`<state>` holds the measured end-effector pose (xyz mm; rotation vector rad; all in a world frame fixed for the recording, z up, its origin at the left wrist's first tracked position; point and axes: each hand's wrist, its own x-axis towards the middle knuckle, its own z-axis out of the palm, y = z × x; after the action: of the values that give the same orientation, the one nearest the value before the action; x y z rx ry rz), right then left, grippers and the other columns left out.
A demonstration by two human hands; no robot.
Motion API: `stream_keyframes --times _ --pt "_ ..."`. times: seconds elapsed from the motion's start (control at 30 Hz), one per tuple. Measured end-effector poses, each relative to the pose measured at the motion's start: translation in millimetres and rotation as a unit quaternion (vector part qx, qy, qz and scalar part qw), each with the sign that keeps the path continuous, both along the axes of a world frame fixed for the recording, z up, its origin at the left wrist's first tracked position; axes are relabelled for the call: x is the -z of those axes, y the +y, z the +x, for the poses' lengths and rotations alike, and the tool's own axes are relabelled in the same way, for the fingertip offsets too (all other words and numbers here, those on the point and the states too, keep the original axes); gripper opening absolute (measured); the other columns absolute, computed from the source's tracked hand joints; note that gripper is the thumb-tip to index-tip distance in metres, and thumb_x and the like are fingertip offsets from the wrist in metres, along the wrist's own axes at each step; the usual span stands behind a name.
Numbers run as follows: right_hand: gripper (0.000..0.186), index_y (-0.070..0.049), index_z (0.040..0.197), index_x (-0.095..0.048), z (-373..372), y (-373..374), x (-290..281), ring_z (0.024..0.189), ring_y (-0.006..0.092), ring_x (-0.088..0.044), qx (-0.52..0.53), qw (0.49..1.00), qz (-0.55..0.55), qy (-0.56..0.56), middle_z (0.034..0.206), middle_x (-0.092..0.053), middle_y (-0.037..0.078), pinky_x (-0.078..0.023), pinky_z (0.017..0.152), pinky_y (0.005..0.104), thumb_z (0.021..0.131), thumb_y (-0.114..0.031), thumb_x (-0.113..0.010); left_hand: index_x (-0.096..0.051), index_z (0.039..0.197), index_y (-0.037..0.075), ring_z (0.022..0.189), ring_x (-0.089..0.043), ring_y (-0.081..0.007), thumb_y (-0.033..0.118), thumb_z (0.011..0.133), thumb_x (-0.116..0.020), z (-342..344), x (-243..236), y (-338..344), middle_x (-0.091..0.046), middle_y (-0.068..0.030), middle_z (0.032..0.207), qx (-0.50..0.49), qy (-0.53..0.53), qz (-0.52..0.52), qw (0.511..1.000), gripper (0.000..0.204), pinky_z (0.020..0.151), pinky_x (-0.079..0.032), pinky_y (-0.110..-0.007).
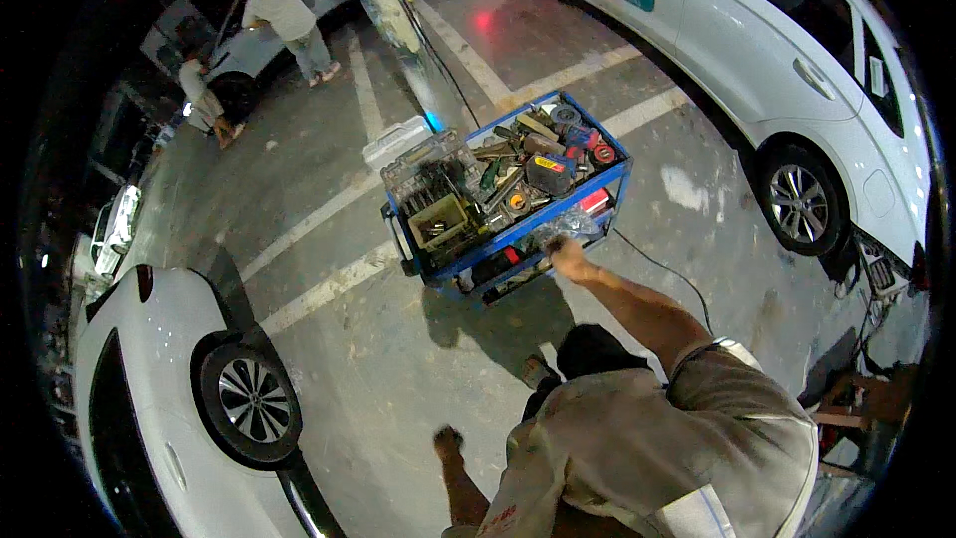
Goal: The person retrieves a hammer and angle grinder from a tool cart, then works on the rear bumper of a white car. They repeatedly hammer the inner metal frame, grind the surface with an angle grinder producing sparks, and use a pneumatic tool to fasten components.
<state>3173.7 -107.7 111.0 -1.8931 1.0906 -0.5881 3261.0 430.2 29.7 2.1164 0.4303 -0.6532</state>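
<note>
My right arm stretches forward to a blue tool cart. My right hand is at the cart's near side, by the lower shelf, next to a clear plastic bag. Its fingers look curled, and what they hold, if anything, is hidden. My left hand hangs low on the left over the floor, away from the cart, dark and blurred. On the cart's top lie a cordless power tool with a dark blue battery, a red-and-black round piece, a yellowish open bin and several loose tools.
A white car stands to the right and another white car to the near left. Behind the cart rises a worn pillar. A dark cable runs over the floor. Two people are by a car at the far left.
</note>
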Motion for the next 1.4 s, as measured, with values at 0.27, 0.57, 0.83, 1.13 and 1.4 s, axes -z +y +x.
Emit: stream_keyframes --times 0.27,0.57,0.83,1.13,1.4 --pt "0.040 0.001 0.105 -0.058 84.1 -176.5 -18.6 0.100 0.0380 -0.058 0.380 0.913 -0.029 0.142 0.106 -0.061 0.021 -0.046 0.082 0.0467 0.077 -0.025 -0.071 -0.058 0.098 0.006 0.070 -0.052 -0.0128 0.014 0.090 -0.057 135.8 -108.0 -151.4 -0.057 -0.0030 0.082 0.052 -0.139 -0.255 0.956 0.012 0.062 -0.046 -0.028" --pt "0.032 -0.005 0.102 -0.065 57.4 -234.9 20.2 0.083 0.0211 -0.064 0.209 0.929 0.287 -0.103 0.096 -0.066 0.007 -0.054 0.067 0.0378 0.086 -0.031 -0.068 -0.063 0.096 0.002 0.067 -0.062 -0.0248 0.016 0.089 -0.060 144.1 -143.1 -357.1 -0.064 -0.0133 0.080 0.372 -0.271 -0.074 0.885 0.016 0.062 -0.051 -0.036" --pt "0.033 0.002 0.094 -0.062 -62.2 -203.8 -12.2 0.069 0.0139 -0.056 0.268 0.923 0.245 -0.127 0.082 -0.063 0.004 -0.046 0.062 0.0282 0.086 -0.030 -0.068 -0.062 0.093 0.005 0.080 -0.062 -0.0294 0.023 0.089 -0.060 239.3 -127.5 -469.8 -0.062 -0.0128 0.092 0.554 -0.433 -0.011 0.711 0.018 0.068 -0.050 -0.043" --pt "0.022 -0.007 0.091 -0.057 -107.2 -75.5 -112.6 0.062 0.0095 -0.051 0.465 0.831 0.262 -0.155 0.075 -0.055 -0.001 -0.042 0.057 0.0247 0.090 -0.028 -0.064 -0.053 0.116 0.008 0.102 -0.059 -0.0367 0.051 0.076 -0.068 157.7 -145.3 -641.6 -0.060 -0.0175 0.112 0.790 -0.122 0.101 0.593 0.061 0.081 -0.050 -0.047" --pt "0.026 -0.007 0.095 -0.056 -77.5 -31.3 -106.5 0.064 0.0094 -0.056 0.485 0.792 0.325 -0.181 0.079 -0.059 0.001 -0.045 0.057 0.0248 0.092 -0.032 -0.060 -0.056 0.087 0.002 0.055 -0.054 -0.0146 0.018 0.086 -0.060 184.9 -127.3 -664.0 -0.055 -0.0047 0.066 0.675 0.137 -0.273 0.672 0.016 0.051 -0.043 -0.032"
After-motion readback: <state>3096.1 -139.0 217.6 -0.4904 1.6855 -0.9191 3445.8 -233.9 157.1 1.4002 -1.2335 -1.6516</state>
